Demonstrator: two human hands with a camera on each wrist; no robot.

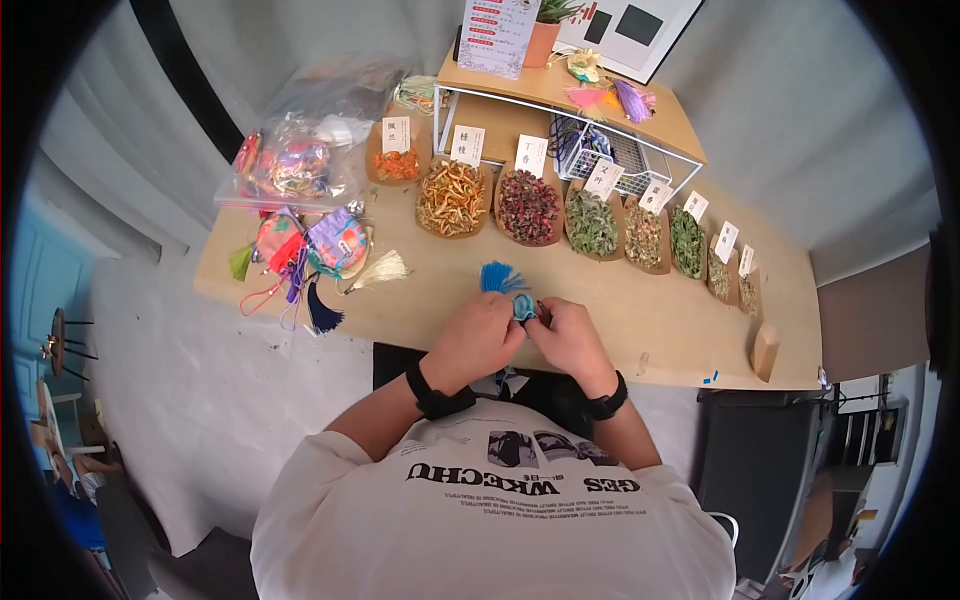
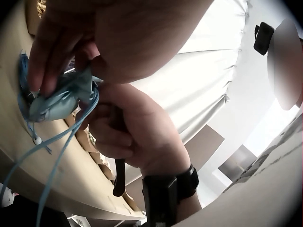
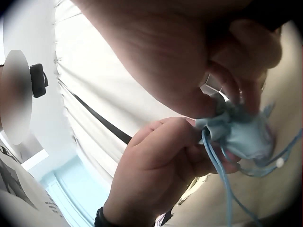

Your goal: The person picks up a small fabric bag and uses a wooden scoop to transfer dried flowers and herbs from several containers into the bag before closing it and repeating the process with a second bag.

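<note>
A small light blue pouch (image 1: 523,308) (image 2: 59,105) (image 3: 246,137) is between both hands near the table's front edge. My left hand (image 1: 476,342) (image 3: 154,163) pinches its gathered neck from one side. On the other side my right hand (image 1: 575,345) (image 2: 137,127) grips the neck too, and a dark, thin handle (image 2: 119,178) sticks out from its curled fingers; the tool's other end is hidden. Blue cords (image 2: 71,131) (image 3: 220,170) hang from the neck, and a white bead (image 3: 280,162) shows by the pouch. A bright blue tassel (image 1: 500,277) lies on the table just beyond the hands.
Labelled trays of dried herbs (image 1: 527,208) curve across the table (image 1: 600,325). Finished-looking sachets (image 1: 338,243) with tassels and a plastic bag (image 1: 300,160) are at the left. Behind stands a wooden shelf (image 1: 590,85). A small brown holder (image 1: 765,352) and blue scraps (image 1: 711,378) are at the right.
</note>
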